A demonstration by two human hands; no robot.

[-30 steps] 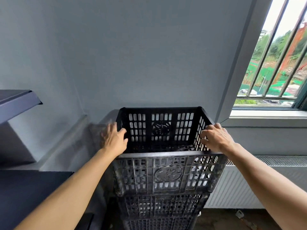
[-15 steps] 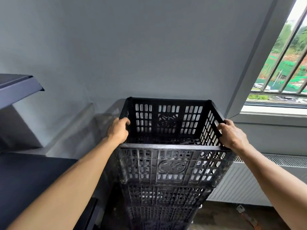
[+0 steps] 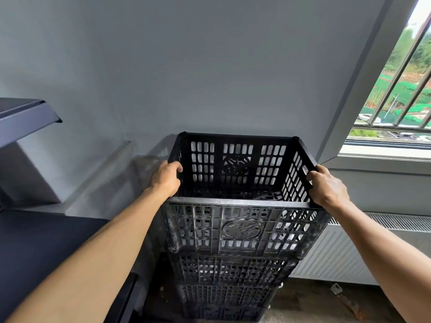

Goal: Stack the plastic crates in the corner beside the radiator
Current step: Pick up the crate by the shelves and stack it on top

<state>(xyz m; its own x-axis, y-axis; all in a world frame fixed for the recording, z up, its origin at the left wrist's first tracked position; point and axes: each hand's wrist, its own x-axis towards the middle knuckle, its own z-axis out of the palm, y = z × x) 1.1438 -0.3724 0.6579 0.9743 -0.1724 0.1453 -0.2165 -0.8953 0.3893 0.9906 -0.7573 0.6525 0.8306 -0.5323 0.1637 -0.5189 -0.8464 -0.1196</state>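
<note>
A black slotted plastic crate (image 3: 242, 229) sits on top of a stack of similar black crates (image 3: 229, 290) in the corner against the grey wall. My left hand (image 3: 165, 178) grips the top crate's left rim, fingers curled over the edge. My right hand (image 3: 326, 186) grips its right rim the same way. The top crate looks empty inside. A white radiator (image 3: 349, 255) runs along the wall just to the right of the stack. The bottom of the stack is partly cut off by the frame's lower edge.
A dark shelf unit (image 3: 30, 252) stands at the left, with an upper shelf (image 3: 25, 115) jutting out above it. A barred window (image 3: 396, 89) and its sill (image 3: 384, 157) are at the right. Small debris (image 3: 337, 289) lies on the floor below the radiator.
Both hands went from resting on the top crate's rims to gripping them. The view has shifted, so the crate stack appears closer and the window further right.
</note>
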